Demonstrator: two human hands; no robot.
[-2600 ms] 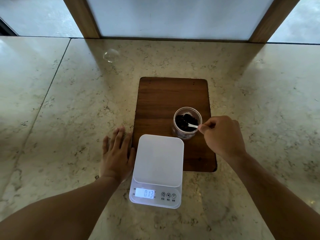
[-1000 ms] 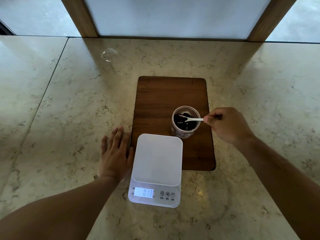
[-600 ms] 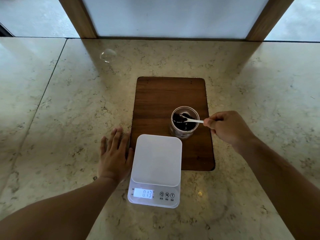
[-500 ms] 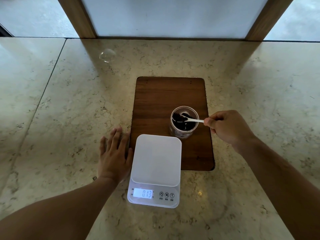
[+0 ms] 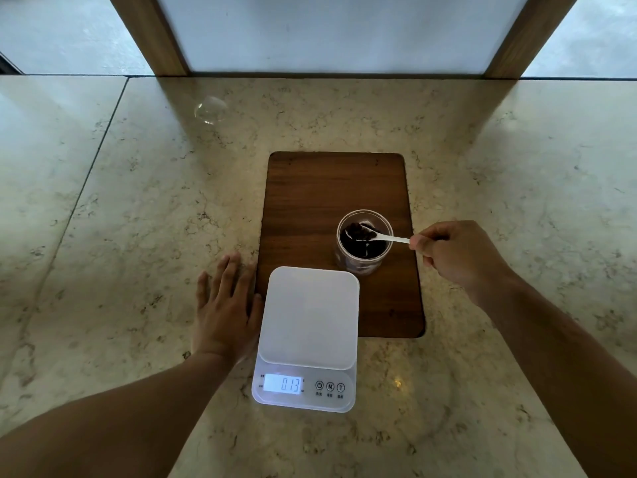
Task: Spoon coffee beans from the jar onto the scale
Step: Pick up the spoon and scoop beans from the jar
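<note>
A clear glass jar (image 5: 362, 262) of dark coffee beans stands on the right side of a brown wooden board (image 5: 310, 201). My right hand (image 5: 455, 258) pinches the handle of a small white spoon (image 5: 389, 239), whose bowl sits level at the jar's mouth with a few beans in it. A white digital scale (image 5: 308, 319) lies in front of the jar, its platform bare and its display reading 0.13. My left hand (image 5: 224, 312) rests flat on the counter, fingers spread, just left of the scale.
The board and scale lie on a beige marble counter (image 5: 138, 219). A clear round lid (image 5: 211, 109) lies far left at the back. Two wooden posts and a pale panel rise behind the counter's rear edge.
The spoon's bowl has come up out of the beans to the jar's rim, now carrying a few beans. My left hand and the scale have stayed put.
</note>
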